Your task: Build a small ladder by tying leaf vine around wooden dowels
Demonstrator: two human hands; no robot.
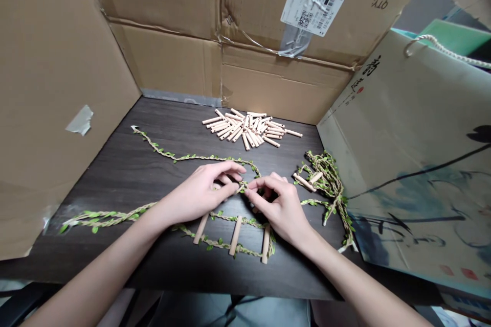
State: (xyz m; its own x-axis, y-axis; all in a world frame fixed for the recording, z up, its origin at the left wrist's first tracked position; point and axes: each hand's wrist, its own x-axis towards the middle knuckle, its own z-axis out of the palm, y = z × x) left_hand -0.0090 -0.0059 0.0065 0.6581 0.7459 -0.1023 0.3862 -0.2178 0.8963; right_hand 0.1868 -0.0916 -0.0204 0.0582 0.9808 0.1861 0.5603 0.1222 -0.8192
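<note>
My left hand [207, 189] and my right hand [278, 202] meet over the middle of the dark table. Between their fingertips is a twine cord with green leaves [242, 186], pinched from both sides. Part of a wooden stick shows under my left fingers; its far end is hidden. Just below my hands lies a small ladder of wooden rungs [236, 235] joined by leafy twine. From my fingers one strand of leafy twine [184, 157] runs to the far left. More twine [115, 218] stretches left beneath my left forearm.
A pile of loose wooden sticks with holes [247, 127] lies at the back. On the right sits a bundle of leafy twine [326, 179] with two sticks. Cardboard walls [164, 66] enclose the back and left; a paper bag [402, 163] stands right.
</note>
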